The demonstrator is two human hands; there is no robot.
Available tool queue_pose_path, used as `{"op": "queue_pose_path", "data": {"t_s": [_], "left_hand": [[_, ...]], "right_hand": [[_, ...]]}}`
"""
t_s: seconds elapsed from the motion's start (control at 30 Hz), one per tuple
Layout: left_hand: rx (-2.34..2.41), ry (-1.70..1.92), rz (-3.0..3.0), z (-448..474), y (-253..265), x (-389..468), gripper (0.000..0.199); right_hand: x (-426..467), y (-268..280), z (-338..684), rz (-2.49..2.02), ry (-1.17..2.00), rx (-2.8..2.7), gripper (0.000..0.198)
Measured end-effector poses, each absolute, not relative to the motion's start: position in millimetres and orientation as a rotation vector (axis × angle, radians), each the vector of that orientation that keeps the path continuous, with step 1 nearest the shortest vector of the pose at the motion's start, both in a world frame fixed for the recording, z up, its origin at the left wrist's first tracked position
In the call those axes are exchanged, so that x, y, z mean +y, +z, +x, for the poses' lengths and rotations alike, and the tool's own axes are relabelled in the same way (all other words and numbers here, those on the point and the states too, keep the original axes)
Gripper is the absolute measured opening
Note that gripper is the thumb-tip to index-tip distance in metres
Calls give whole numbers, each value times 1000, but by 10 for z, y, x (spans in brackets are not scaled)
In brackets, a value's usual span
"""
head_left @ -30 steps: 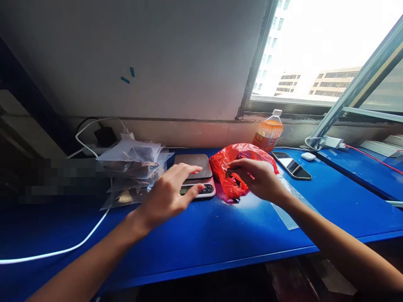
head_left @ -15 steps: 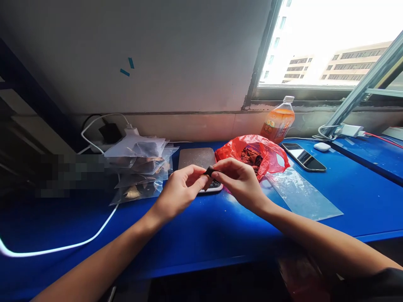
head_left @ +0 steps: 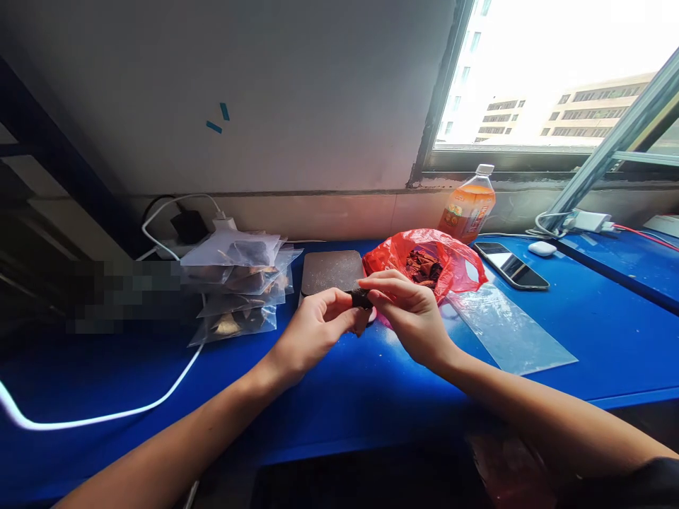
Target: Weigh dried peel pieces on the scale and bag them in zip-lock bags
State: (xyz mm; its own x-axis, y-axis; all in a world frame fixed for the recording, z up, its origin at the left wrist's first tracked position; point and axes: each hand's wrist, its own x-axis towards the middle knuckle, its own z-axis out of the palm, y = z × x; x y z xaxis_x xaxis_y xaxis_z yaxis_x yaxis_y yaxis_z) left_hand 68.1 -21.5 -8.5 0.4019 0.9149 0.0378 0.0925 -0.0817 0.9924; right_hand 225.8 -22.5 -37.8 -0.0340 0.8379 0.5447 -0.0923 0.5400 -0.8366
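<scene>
Both hands meet on the dark piece

A second ago the left hand point(head_left: 312, 326) hovers with spread fingers over the scale point(head_left: 332, 271); now it pinches one side of a dark piece point(head_left: 361, 298), and the right hand point(head_left: 411, 314), gone from the mouth of the red plastic bag point(head_left: 379, 251), grips the other. That mouth now gapes, baring brown scraps point(head_left: 423, 265). Since half a second ago the joined hands sit slightly lower and further right, covering the scale's buttons.
</scene>
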Motion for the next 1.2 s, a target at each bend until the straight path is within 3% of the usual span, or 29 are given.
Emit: {"op": "queue_pose_path", "data": {"t_s": [0.77, 0.9, 1.03, 1.2], "left_hand": [[985, 832, 1615, 672, -118, -234, 21], [970, 836, 1623, 675, -111, -237, 19], [990, 846, 1636, 663, -78, -233, 18], [1053, 865, 1700, 639, -49, -234, 19]], "right_hand": [[-211, -360, 2298, -702, 1010, -1399, 9], [-195, -372, 2308, -759, 968, -1411, 22], [-181, -381, 2305, -772, 905, -1422, 10], [-224, -355, 2293, -722, 1001, -1377, 26]]}}
